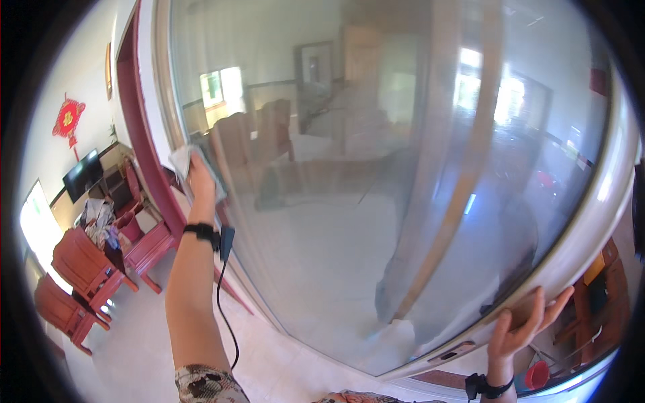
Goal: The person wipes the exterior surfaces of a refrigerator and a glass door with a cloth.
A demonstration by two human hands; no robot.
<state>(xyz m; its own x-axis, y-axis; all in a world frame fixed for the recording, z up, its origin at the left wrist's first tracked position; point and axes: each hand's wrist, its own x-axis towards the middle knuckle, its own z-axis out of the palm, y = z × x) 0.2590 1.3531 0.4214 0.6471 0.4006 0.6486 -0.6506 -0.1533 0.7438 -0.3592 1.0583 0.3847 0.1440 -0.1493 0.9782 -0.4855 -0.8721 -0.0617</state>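
Observation:
A large sliding glass door panel (322, 221) fills the middle of the view, full of reflections of the room. My left hand (201, 179) presses a pale cloth (180, 158) to the glass by the door's left frame (174, 108). Part of the cloth is hidden behind my fingers. Low on the right, my right hand (524, 330) has its fingers spread against the light metal door frame (587, 247) and holds nothing. A recessed door pull (451, 351) sits in the frame just left of that hand.
Carved wooden chairs (88, 262) and a low wooden table (150, 247) stand to the left, with piled fabric (101, 216) near a pink bucket (129, 226). A cable (219, 297) hangs from my left wristband. At lower right are a red bucket (537, 375) and wooden furniture (599, 302).

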